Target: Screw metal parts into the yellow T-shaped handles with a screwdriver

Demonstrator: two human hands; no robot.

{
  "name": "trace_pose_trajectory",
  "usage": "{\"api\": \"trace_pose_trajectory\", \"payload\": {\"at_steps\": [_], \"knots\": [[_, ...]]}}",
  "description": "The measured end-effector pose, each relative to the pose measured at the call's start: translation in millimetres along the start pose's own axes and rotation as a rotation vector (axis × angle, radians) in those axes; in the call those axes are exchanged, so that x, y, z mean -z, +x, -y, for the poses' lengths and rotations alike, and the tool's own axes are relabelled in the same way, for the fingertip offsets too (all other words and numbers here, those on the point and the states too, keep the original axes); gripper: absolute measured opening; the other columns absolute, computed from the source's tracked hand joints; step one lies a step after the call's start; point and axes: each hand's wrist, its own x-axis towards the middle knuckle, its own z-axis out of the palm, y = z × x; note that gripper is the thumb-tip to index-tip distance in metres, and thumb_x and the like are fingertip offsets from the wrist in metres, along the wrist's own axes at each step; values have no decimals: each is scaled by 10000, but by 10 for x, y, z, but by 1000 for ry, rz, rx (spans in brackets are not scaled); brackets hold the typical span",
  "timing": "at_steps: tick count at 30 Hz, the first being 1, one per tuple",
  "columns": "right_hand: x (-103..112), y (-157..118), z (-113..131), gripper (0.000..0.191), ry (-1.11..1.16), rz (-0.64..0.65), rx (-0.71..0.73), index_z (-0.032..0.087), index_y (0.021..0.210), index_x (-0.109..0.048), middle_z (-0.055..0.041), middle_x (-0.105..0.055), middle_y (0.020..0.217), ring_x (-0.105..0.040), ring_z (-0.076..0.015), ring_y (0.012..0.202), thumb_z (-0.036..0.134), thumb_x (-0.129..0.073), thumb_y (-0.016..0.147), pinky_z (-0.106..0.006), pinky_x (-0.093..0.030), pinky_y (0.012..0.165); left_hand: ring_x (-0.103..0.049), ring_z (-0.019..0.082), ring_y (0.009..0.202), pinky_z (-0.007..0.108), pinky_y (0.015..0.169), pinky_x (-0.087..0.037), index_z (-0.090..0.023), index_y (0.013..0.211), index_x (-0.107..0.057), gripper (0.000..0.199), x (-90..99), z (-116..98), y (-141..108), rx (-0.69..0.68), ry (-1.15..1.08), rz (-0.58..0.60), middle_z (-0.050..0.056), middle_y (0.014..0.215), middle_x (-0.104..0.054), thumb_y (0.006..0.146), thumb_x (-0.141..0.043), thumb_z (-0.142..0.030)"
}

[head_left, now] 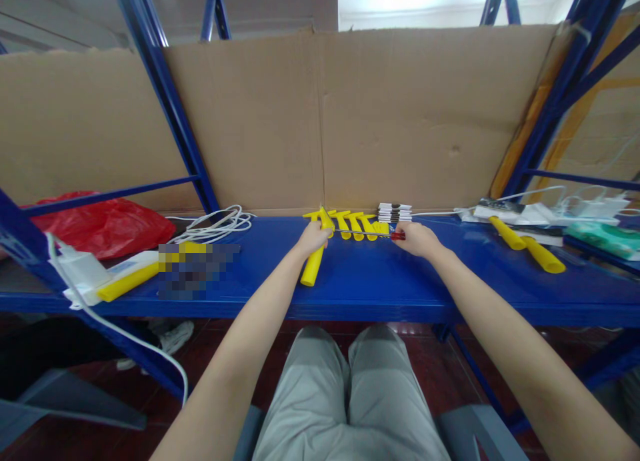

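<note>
My left hand [314, 238] is closed around a yellow plastic piece with a tube-like handle [313, 268], which points down toward the shelf's front edge. In my right hand [419, 238] is a screwdriver [399, 236] with a red handle. Its thin shaft runs level to the left, and its tip end is at the yellow piece by my left fingers; whether it touches is too small to tell. Behind the shaft, several similar yellow pieces [356, 226] lie in a row. Farther back, near my right hand, sits a stack of small white and black items [395, 212].
The blue shelf [390, 281] has a cardboard wall [400, 121] behind it and blue posts at both sides. White cables [220, 224], a red bag [105, 224] and a power strip lie left. Two yellow tubes [544, 254] and a green packet [605, 240] lie right.
</note>
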Motion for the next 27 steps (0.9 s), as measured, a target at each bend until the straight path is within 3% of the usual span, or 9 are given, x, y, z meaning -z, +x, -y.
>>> {"api": "trace_pose_trajectory", "payload": {"at_steps": [17, 27], "knots": [[-43, 23, -69, 74, 62, -20, 70, 217, 817, -605, -58, -711, 818, -631, -197, 743, 281, -580, 789, -252, -336, 554, -481, 110, 406, 216, 480, -395, -179, 494, -459, 255, 7, -2, -4, -3, -12, 0, -21, 394, -478, 737, -487, -108], [-59, 32, -76, 71, 71, -28, 93, 218, 808, -599, -53, -708, 810, -631, -194, 732, 280, -569, 792, -253, -349, 571, -475, 106, 399, 213, 475, -393, -175, 463, -456, 290, 1, -13, -5, -13, 12, 0, -17, 386, -470, 741, -488, -102]]}}
